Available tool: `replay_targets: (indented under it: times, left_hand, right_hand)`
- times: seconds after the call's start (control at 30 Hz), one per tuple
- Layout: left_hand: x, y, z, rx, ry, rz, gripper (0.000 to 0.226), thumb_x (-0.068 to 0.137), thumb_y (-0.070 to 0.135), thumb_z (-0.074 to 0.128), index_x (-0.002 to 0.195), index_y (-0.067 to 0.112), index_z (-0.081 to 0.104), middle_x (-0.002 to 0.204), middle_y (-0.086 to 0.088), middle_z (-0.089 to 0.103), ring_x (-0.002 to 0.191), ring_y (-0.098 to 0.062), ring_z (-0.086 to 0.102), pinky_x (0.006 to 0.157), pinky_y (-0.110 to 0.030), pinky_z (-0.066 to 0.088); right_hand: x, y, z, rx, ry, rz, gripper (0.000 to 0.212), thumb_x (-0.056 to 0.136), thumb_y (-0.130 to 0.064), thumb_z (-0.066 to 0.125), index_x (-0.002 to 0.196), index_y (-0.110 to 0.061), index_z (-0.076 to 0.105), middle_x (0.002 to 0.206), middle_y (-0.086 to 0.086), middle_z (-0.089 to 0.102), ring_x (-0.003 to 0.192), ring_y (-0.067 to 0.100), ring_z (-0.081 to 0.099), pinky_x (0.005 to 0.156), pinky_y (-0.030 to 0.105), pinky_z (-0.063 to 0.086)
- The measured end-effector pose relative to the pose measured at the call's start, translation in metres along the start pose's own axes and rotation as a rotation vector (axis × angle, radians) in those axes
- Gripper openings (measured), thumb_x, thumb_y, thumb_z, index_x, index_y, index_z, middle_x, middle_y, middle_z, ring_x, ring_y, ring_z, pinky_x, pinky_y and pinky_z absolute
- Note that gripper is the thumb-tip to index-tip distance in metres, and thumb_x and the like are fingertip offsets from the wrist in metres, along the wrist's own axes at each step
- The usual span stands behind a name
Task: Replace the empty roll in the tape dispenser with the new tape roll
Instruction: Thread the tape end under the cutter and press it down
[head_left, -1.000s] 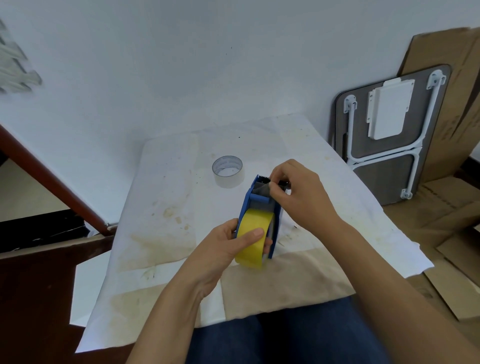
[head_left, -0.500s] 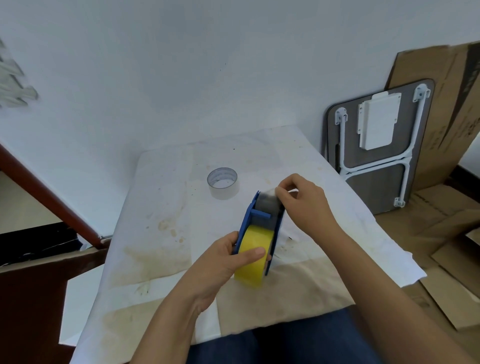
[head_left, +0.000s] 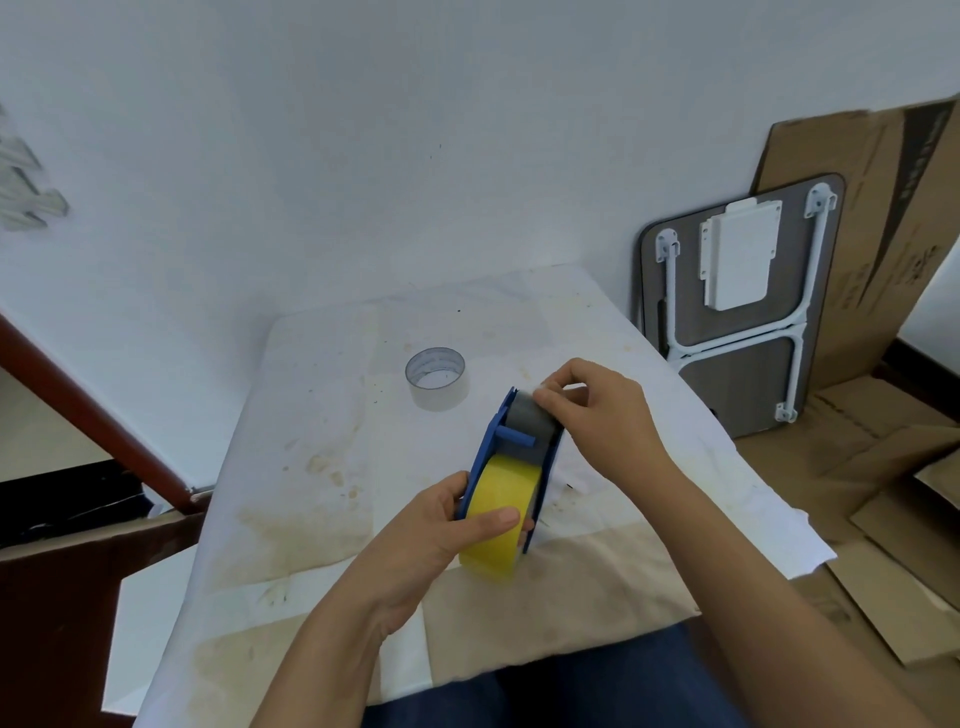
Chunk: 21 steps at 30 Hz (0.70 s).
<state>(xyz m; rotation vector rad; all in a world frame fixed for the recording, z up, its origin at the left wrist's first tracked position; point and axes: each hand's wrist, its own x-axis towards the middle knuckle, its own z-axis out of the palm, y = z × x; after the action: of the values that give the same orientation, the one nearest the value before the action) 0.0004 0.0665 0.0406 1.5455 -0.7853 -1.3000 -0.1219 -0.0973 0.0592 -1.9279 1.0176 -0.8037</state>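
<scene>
While left hand (head_left: 415, 540) grips yellow tape roll (head_left: 496, 512) in dispenser (head_left: 519, 447), right hand (head_left: 608, 415) pinches dispenser's far end, empty roll (head_left: 437, 379) apart

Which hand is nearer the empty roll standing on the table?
Right. The right hand is at the dispenser's far end, beside the empty roll; the left hand grips the yellow tape, farther back.

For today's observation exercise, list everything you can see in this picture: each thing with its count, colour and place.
dispenser: one, blue, held upright over the table
tape roll: one, yellow, in the dispenser
empty roll: one, pale, on the table behind the dispenser
table: one, white paper cover, stained
folding table: one, grey with white legs, against the wall
cardboard: brown sheets, right, on wall and floor
left hand: grips roll and dispenser
right hand: pinches dispenser's far end
</scene>
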Motion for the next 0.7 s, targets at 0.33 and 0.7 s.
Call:
replay_targets:
  times: [0.33,0.7]
  left_hand:
    - [0.001,0.006,0.0,0.06,0.03,0.025,0.045,0.073,0.041,0.074,0.112,0.019,0.068,0.094,0.002,0.079,0.088,-0.011,0.073,0.081,-0.023,0.052]
    - [0.005,0.012,0.002,0.212,0.058,0.038,0.061,0.063,0.051,0.084,0.111,0.024,0.059,0.108,-0.006,0.072,0.102,-0.027,0.069,0.092,-0.042,0.055]
  right_hand:
    - [0.003,-0.004,-0.001,0.213,0.084,0.114,0.015,0.087,-0.02,0.069,0.075,-0.013,0.063,0.072,0.005,0.067,0.064,0.011,0.054,0.06,0.023,0.042]
    - [0.01,0.003,-0.006,0.447,0.106,0.299,0.015,0.081,-0.02,0.067,0.069,-0.014,0.06,0.096,0.026,0.072,0.08,0.027,0.061,0.085,0.054,0.054]
